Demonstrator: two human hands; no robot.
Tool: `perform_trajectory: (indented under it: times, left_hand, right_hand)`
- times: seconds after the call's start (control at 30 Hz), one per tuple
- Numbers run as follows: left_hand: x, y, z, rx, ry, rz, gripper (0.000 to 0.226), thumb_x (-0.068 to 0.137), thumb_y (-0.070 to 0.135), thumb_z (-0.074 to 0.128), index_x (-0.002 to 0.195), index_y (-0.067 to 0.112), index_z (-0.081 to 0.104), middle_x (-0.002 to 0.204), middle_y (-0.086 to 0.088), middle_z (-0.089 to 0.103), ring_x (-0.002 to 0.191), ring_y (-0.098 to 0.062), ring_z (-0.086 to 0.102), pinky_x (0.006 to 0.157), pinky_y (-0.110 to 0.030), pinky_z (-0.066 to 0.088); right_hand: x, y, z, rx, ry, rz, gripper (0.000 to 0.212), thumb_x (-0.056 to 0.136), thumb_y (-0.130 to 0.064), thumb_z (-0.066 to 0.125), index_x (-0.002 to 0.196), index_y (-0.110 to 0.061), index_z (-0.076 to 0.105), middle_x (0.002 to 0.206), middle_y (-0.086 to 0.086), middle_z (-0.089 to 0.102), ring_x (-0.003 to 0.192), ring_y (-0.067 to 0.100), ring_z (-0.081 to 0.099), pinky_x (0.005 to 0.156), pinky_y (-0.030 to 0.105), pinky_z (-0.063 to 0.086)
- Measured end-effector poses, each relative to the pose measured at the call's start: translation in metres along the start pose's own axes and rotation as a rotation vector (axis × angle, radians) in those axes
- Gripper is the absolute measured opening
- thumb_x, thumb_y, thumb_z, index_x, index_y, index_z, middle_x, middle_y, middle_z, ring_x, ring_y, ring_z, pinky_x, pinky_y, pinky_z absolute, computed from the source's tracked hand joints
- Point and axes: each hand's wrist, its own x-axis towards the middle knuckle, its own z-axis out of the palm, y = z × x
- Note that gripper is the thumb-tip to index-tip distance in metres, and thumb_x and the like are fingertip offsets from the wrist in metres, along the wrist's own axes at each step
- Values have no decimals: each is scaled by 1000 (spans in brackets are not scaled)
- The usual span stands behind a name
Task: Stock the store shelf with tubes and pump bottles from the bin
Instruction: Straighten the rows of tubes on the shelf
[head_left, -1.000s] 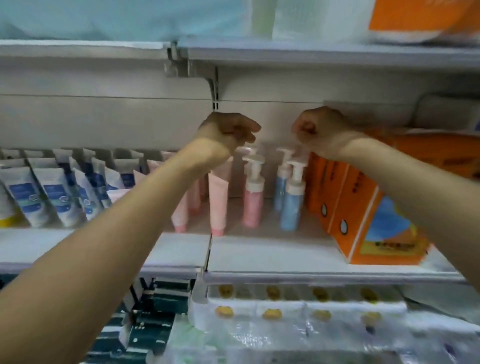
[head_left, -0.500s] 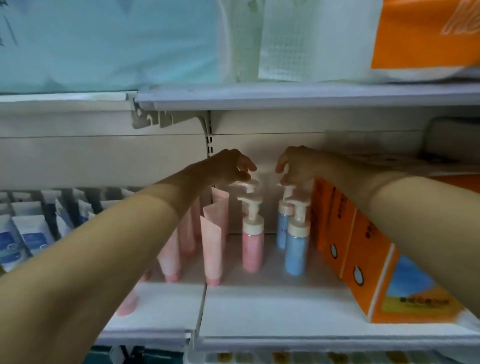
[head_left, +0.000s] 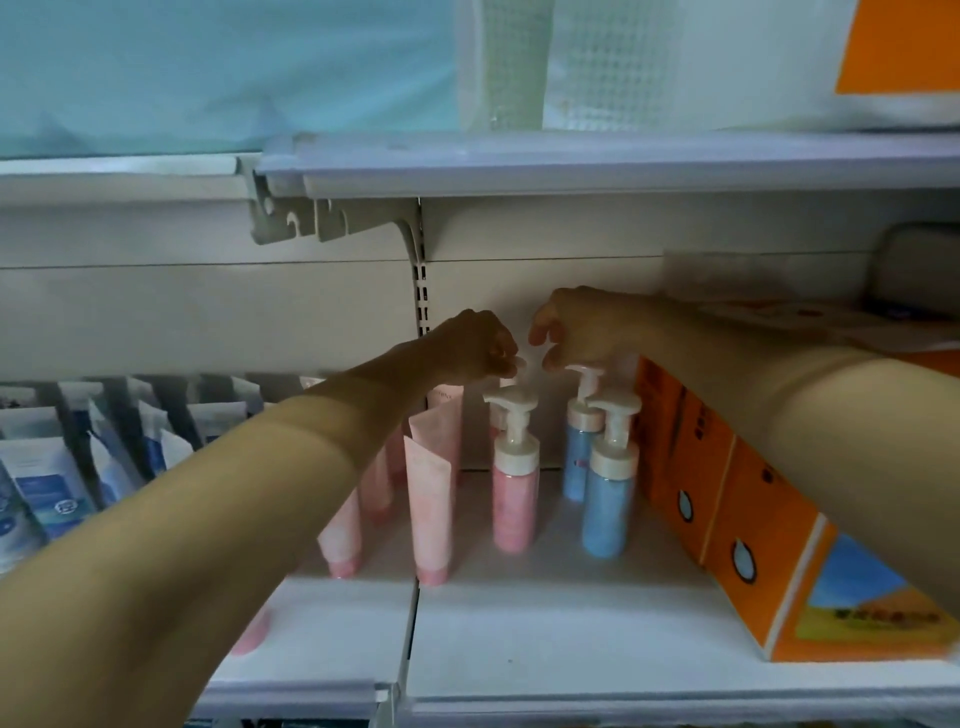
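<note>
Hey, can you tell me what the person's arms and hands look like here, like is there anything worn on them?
Both arms are bare along all that shows: no sleeves, no gloves. The left hand and right hand carry no ring, watch or bracelet that I can make out, though the picture is soft. Nails look short and unpainted.

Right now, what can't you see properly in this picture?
Head view only:
- The bin: out of frame.
- Back pink bottle: behind the left hand and the front pink bottle; the grip on it is unclear.
- Right hand: its fingertips hide any contact with the blue bottle.
- Labels: blurred.
- Pink tubes: partly behind the left arm.
</note>
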Motion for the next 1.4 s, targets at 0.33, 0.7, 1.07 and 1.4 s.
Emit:
perform_trajectory:
  times: [0.33,0.7,1.07,1.4]
  left_hand:
    - [11,-3,11,-27,-60,43,37,91,26,64,127,17,62,129,-4,60,111,-18,56,88,-21,37]
    - [18,2,17,-25,-21,25,35,92,22,63,124,7,64,129,-7,60,113,-23,57,92,-25,40]
    - [21,3,19,-15,-10,48,12,92,18,60,86,15,49,95,-2,52,89,-16,50,78,-21,37]
    - [16,4,15,-72,-33,34,38,92,19,62,129,9,61,131,-8,59,117,-22,55,92,-23,37]
  right_hand:
    - [-9,10,-4,-203,-168,125,44,77,-20,80,116,-6,65,106,11,64,86,25,66,65,31,57]
    - [-11,23,7,-201,-33,64,39,82,-16,74,120,-11,66,119,8,62,99,23,62,75,27,45]
    - [-12,24,11,-182,37,67,38,82,-16,75,118,-13,66,121,8,61,101,24,61,81,30,48]
    - [-13,25,15,-191,85,85,38,80,-20,77,115,-12,66,118,10,62,98,25,62,81,35,52]
